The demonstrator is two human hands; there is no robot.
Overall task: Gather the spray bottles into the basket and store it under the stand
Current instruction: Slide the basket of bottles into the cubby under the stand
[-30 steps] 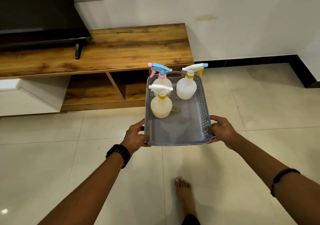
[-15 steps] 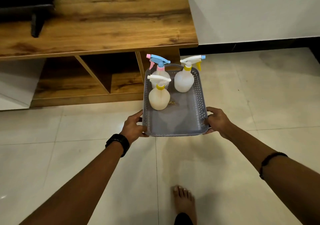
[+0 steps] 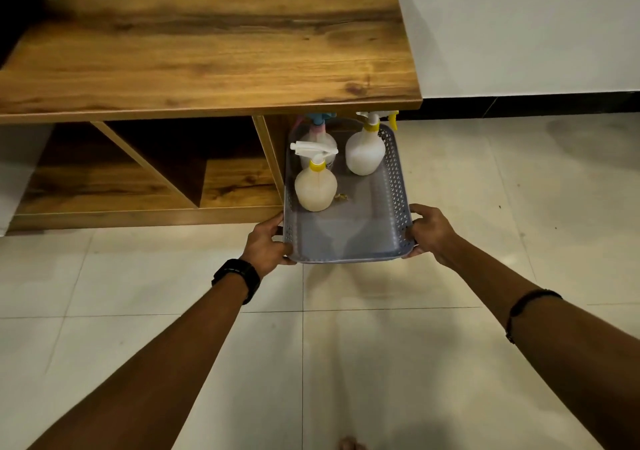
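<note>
I hold a grey perforated basket (image 3: 394, 186) by its near corners, my left hand (image 3: 268, 242) on the left corner and my right hand (image 3: 429, 231) on the right. Three spray bottles stand in its far half: one with a white trigger and yellow collar (image 3: 316, 185) at the left, one with a blue and pink head (image 3: 317, 138) behind it, and a white one (image 3: 365, 150) at the far right. The basket's far end reaches under the right end of the wooden stand (image 3: 214, 44), whose top edge hides the tops of the two far bottles.
Open wooden compartments (image 3: 145, 172) lie under the stand to the left of the basket, split by a slanted divider and an upright panel (image 3: 272, 159). Pale floor tiles (image 3: 485, 179) spread around. A white wall with a black skirting (image 3: 519, 107) runs on the right. Toes (image 3: 349, 444) show at the bottom.
The basket has gone lower and forward, so its far end now sits beneath the stand's top. The view has tilted down and closer; both hands keep their grip.
</note>
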